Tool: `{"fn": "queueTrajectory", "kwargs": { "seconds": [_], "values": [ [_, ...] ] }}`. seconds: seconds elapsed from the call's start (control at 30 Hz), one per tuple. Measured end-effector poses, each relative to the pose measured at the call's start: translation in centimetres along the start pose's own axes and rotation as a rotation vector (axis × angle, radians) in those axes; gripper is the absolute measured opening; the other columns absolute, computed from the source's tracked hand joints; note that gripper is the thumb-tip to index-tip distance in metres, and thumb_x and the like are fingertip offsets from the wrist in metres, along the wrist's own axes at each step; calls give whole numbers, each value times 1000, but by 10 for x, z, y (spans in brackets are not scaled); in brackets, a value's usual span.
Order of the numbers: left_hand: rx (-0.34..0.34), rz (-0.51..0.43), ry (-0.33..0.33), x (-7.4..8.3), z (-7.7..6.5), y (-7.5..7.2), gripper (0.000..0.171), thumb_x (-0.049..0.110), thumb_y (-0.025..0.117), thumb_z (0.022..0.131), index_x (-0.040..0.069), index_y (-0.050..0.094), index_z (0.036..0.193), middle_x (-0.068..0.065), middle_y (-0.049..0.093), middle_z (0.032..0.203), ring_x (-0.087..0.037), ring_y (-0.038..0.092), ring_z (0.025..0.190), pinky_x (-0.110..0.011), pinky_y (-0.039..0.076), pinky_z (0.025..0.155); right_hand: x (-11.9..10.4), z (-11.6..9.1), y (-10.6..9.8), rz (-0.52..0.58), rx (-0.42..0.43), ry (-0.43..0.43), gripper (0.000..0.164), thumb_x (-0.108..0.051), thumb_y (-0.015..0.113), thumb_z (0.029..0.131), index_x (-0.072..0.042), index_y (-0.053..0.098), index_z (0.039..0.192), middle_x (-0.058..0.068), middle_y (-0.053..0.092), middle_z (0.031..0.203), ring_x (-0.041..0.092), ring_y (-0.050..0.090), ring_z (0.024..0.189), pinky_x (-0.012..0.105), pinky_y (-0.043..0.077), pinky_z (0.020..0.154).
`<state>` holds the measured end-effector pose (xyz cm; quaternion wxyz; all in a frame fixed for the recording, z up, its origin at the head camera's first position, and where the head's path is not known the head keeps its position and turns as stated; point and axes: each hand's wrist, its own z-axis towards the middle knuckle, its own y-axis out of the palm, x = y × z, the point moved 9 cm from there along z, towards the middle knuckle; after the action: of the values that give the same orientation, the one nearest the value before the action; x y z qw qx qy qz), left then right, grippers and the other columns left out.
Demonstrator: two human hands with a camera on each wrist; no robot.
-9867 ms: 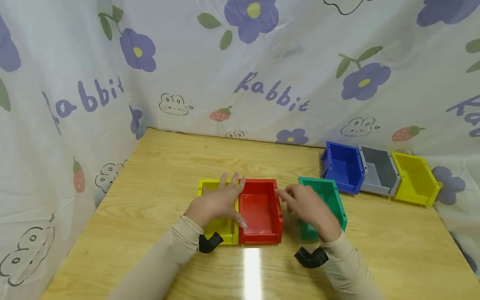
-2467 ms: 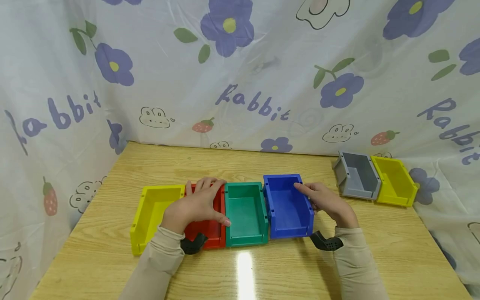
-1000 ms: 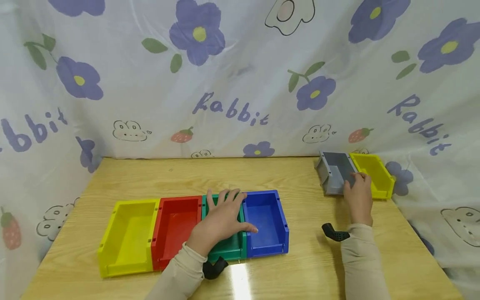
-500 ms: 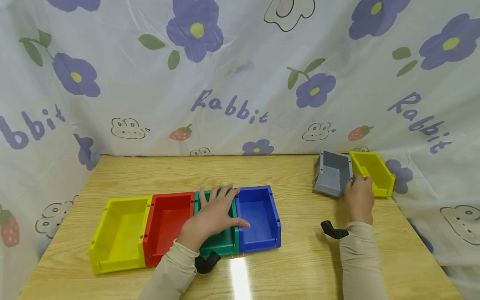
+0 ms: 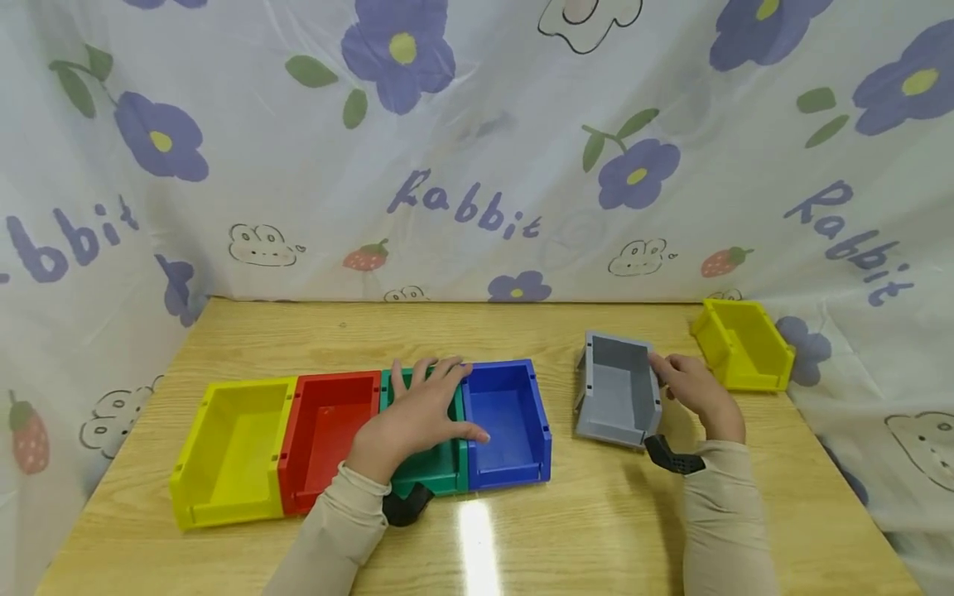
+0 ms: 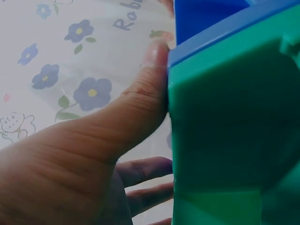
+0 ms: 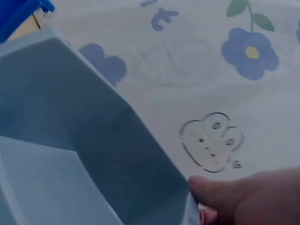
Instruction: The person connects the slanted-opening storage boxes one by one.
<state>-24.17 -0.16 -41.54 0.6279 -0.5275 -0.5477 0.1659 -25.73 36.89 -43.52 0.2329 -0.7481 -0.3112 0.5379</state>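
Note:
My right hand (image 5: pixel 696 389) grips the right side wall of a grey storage bin (image 5: pixel 617 385), thumb on the rim; the bin is off to the right of the row, slightly turned. In the right wrist view the thumb (image 7: pixel 220 190) lies at the edge of the grey bin (image 7: pixel 131 164). My left hand (image 5: pixel 410 422) lies spread over the green bin (image 5: pixel 428 472), its fingertips at the back rim. Its thumb reaches across the wall shared with the blue bin (image 5: pixel 507 422). The left wrist view shows the thumb (image 6: pixel 140 93) touching the green bin's edge (image 6: pixel 225 117).
Left of the green bin, a red bin (image 5: pixel 335 430) and a yellow bin (image 5: pixel 238 451) continue the side-by-side row. Another yellow bin (image 5: pixel 749 348) stands at the back right, near the curtain (image 5: pixel 477 149). Wooden table (image 5: pixel 596 530) lies between the blue and grey bins.
My right hand has taken the grey bin away from the back-right yellow bin, leftward and nearer. Earlier, the green and blue bins joined the row. My left hand stays over the green bin.

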Motion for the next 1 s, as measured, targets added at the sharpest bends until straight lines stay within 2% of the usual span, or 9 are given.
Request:
{"fn": "queueTrajectory", "kwargs": {
  "seconds": [0.07,0.13,0.23,0.4,0.57,0.67,0.77,0.9,1.0],
  "values": [
    [-7,-12,3,-1,-1,-1,100,53,83,83,13,37,162,-13,28,171,-48,14,158,-79,-11,119,-2,4,9,62,-18,6,53,-48,37,113,-2,56,94,11,58,88,21,55,80,33,45,69],
    [-14,-19,4,-2,-3,-2,99,51,84,84,13,37,162,-13,28,171,-49,12,158,-79,-12,119,-5,6,19,137,-73,14,49,-48,40,112,-6,55,93,3,51,83,17,51,77,31,44,67],
    [-26,-26,9,-4,-4,-4,98,49,85,84,14,38,162,-13,30,171,-48,12,158,-79,-13,119,-13,9,32,214,-149,4,46,-47,44,111,-6,58,96,0,47,79,14,49,74,29,44,68],
    [-32,-20,13,-6,-5,-5,100,50,84,84,16,34,164,-12,31,171,-46,14,158,-78,-14,119,-26,13,47,243,-236,-51,41,-38,46,111,-9,49,82,0,45,75,13,48,71,30,46,68],
    [-42,-19,19,-5,-5,-3,99,49,82,86,16,32,165,-12,29,171,-46,13,159,-77,-15,120,-28,12,46,253,-256,-77,38,-34,42,112,0,57,100,1,53,85,13,59,82,28,55,77],
    [-45,-13,22,-5,-6,-2,98,49,81,87,16,32,165,-12,28,171,-46,13,159,-77,-14,120,-31,8,41,304,-250,-103,39,-33,41,113,-4,53,89,0,51,84,12,61,81,28,55,77],
    [-39,-11,21,-5,-6,-2,98,49,82,87,16,32,165,-13,28,171,-46,13,159,-78,-14,119,-41,4,39,377,-264,-153,43,-33,40,113,-13,37,75,-4,45,76,9,56,72,28,54,72],
    [-37,-10,20,-6,-6,-2,98,48,82,87,16,32,165,-12,28,171,-46,13,158,-78,-15,119,-55,-1,41,402,-294,-208,44,-34,42,113,-15,36,74,-7,45,73,7,54,68,27,52,69],
    [-43,-9,20,-5,-7,-2,98,48,82,87,16,32,165,-12,28,171,-46,13,158,-78,-16,119,-60,-3,46,384,-312,-203,43,-33,42,112,-14,36,74,-7,46,74,8,56,71,27,54,71]
  ]
}}
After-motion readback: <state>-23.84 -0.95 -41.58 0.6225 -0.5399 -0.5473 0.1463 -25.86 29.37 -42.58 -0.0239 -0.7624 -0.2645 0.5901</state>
